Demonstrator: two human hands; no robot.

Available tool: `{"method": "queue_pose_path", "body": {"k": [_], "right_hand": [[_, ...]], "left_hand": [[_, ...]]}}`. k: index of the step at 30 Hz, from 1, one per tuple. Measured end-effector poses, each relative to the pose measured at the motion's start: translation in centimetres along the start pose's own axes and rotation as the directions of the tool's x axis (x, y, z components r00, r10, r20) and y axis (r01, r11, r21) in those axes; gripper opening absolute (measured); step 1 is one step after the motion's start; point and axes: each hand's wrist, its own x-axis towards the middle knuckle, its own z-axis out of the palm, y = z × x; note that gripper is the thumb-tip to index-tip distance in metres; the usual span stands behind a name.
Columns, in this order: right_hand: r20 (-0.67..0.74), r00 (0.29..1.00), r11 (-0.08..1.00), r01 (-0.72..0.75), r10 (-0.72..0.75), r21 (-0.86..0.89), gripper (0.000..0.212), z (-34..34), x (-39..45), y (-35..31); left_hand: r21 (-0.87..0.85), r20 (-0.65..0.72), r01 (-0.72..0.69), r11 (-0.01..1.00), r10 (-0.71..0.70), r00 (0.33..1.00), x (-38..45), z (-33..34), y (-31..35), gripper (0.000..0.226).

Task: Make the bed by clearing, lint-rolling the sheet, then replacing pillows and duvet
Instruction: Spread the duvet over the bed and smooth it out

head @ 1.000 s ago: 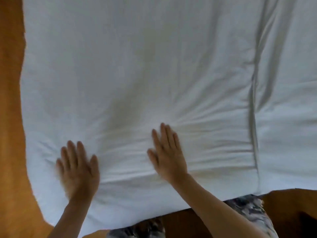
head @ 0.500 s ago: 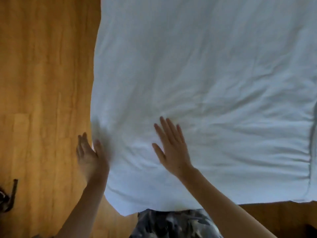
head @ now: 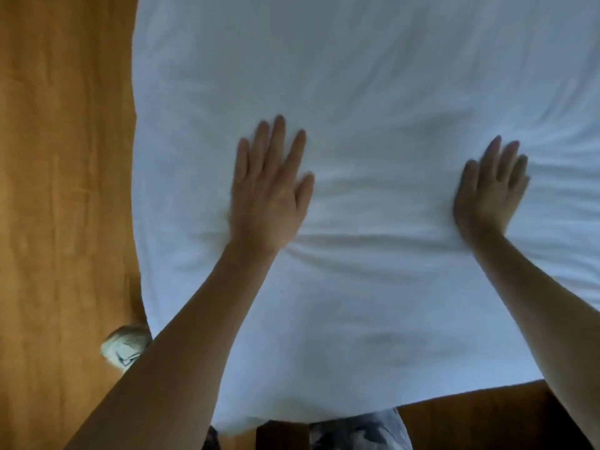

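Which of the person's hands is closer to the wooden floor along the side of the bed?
The left. The left hand lies flat on the white sheet nearer the wooden floor; the right hand rests farther across the bed.

Two hands are seen, the left hand [head: 268, 186] and the right hand [head: 490, 193], each laid flat with straight fingers [head: 279, 138] on the cloth. Two bare forearms are counted. One white sheet [head: 373, 76] is spread over one bed. One wooden floor [head: 65, 157] is shown at the left and along the bottom. One small pale object [head: 125, 345], too blurred to be identified, is found at the bed's edge. One patterned garment [head: 357, 431] is glimpsed at the bottom.
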Motion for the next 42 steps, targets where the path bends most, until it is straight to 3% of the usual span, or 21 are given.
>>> {"method": "queue_pose_path", "body": {"k": [4,7,9,11,13,14,16,19,22,26,30,36,42], "right_hand": [[0.019,0.942,0.942,0.336,-0.336,0.001,0.065,3.9,-8.9,-15.4],[0.141,0.83,0.836,0.548,-0.539,-0.032,0.062,5.7,-15.1,-24.8],[0.265,0.755,0.772,0.633,-0.6,-0.052,0.057,6.3,-18.7,-28.1],[0.437,0.628,0.69,0.723,-0.644,-0.022,0.062,5.9,-22.8,-30.4],[0.608,0.484,0.639,0.767,-0.63,0.051,0.073,4.5,-26.9,-32.5],[0.634,0.471,0.664,0.742,-0.613,0.091,0.074,3.3,-28.7,-33.6],[0.594,0.589,0.79,0.598,-0.549,0.137,0.06,-0.3,-31.0,-36.0],[0.433,0.803,0.912,0.352,-0.41,0.211,0.042,-7.0,-32.1,-40.0],[0.366,0.878,0.934,0.208,-0.31,0.292,0.042,-12.2,-31.0,-43.3],[0.304,0.913,0.919,0.154,-0.273,0.364,0.044,-18.5,-29.7,-46.3],[0.303,0.944,0.927,0.012,-0.134,0.375,0.046,-22.2,-28.4,-46.8],[0.351,0.935,0.926,-0.171,0.044,0.338,0.05,-22.8,-24.1,-47.1],[0.385,0.919,0.905,-0.236,0.089,0.354,0.052,-23.4,-16.2,-51.8]], "left_hand": [[-0.061,-0.003,0.134,0.989,-0.134,0.991,-3.6,-1.0,-6.9,0.057],[-0.129,0.209,0.264,0.956,-0.234,0.949,-6.2,-0.9,-10.3,0.058],[-0.158,0.442,0.277,0.948,-0.183,0.878,-9.4,-1.2,-12.9,0.057],[-0.188,0.665,0.224,0.956,-0.044,0.745,-13.4,-3.6,-16.0,0.066],[-0.137,0.771,0.201,0.97,-0.023,0.636,-16.2,-8.1,-20.1,0.066],[-0.124,0.762,0.22,0.968,-0.049,0.646,-16.6,-10.7,-22.2,0.068],[-0.104,0.717,0.197,0.975,-0.064,0.694,-16.0,-16.3,-25.7,0.081],[-0.125,0.649,0.241,0.962,-0.105,0.754,-13.0,-23.3,-30.0,0.059],[-0.143,0.633,0.228,0.963,-0.088,0.769,-9.4,-28.2,-32.5,0.055],[-0.14,0.632,0.202,0.969,-0.07,0.772,-6.1,-34.1,-33.8,0.052],[-0.161,0.627,0.177,0.971,-0.038,0.778,-3.1,-38.3,-33.4,0.051],[-0.183,0.604,0.034,0.983,0.085,0.793,6.6,-40.7,-33.1,0.05],[-0.167,0.607,0.032,0.985,0.078,0.791,17.3,-42.3,-35.5,0.049]]}}
